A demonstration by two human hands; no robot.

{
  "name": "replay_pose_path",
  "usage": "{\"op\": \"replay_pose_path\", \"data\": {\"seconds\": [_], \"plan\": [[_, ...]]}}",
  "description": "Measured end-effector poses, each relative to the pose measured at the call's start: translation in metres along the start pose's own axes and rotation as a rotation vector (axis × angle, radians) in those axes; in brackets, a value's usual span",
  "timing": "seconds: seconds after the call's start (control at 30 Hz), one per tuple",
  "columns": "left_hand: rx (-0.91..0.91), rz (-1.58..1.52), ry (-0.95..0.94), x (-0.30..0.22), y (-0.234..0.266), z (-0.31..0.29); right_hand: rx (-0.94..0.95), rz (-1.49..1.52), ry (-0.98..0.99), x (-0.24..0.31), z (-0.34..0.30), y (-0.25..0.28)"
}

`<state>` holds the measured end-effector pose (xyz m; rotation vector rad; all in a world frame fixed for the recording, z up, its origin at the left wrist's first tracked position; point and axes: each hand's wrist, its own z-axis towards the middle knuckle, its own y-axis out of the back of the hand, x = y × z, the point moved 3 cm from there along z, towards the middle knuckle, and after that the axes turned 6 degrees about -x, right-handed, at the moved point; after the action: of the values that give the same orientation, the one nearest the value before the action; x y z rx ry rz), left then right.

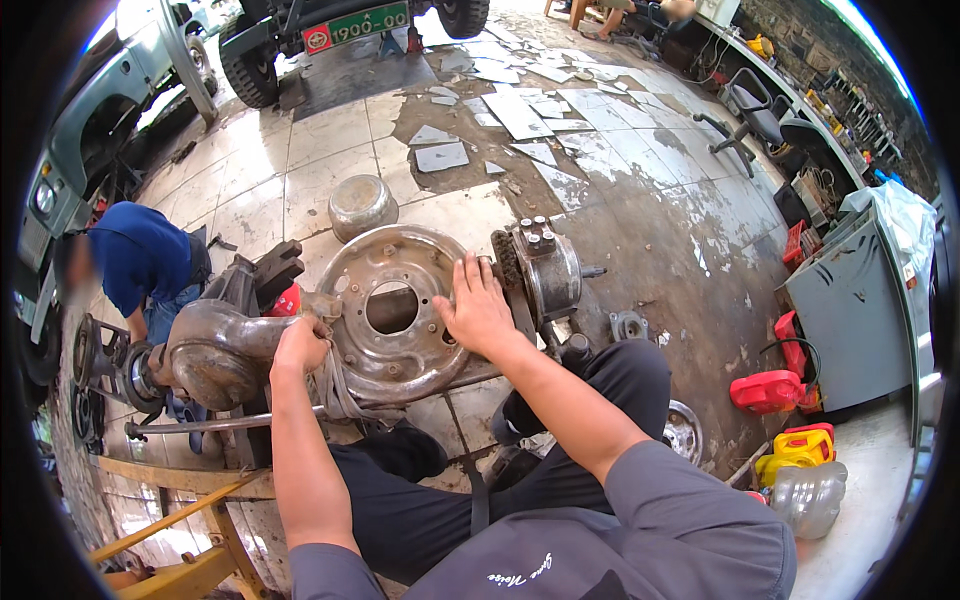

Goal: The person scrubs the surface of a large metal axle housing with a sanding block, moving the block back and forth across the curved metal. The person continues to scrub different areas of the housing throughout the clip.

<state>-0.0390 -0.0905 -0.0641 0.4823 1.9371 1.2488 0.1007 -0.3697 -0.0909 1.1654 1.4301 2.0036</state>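
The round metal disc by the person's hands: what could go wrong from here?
The right hand lies bare on the disc, so rough metal might scrape it. The cloth hanging from the left hand's grip could snag if the disc turned. The dark, ridged ring close beside the right hand could perhaps pinch it if either part shifted.

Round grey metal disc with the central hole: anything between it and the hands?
A crumpled grey cloth in the left hand, at the disc's left rim; nothing visible stands between the right hand and the disc.
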Motion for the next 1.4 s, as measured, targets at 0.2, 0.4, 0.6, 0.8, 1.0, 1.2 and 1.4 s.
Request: {"op": "replay_pose_path", "data": {"seconds": [0.2,0.4,0.6,0.8,1.0,1.2,1.4], "plan": [[0.044,0.001,0.043,-0.002,0.003,-0.001,0.062,-0.066,-0.003,0.007,-0.016,0.004],[0.018,0.004,0.028,0.002,-0.001,-0.003,0.032,-0.056,-0.013,0.006,-0.004,0.005],[0.029,-0.045,0.098,-0.011,0.008,-0.007,-0.061,-0.038,0.003,0.001,0.018,0.001],[0.039,0.023,0.0,-0.004,0.004,-0.002,-0.001,-0.054,0.015,0.006,-0.009,0.003],[-0.017,0.003,-0.013,0.005,-0.005,0.002,0.019,-0.082,0.036,0.003,0.0,-0.001],[0.002,0.029,-0.018,-0.002,-0.003,0.001,-0.047,-0.071,0.035,-0.002,0.014,-0.002],[0.045,0.021,0.019,-0.003,0.004,-0.002,0.012,-0.034,0.036,0.009,-0.035,0.004]]}}
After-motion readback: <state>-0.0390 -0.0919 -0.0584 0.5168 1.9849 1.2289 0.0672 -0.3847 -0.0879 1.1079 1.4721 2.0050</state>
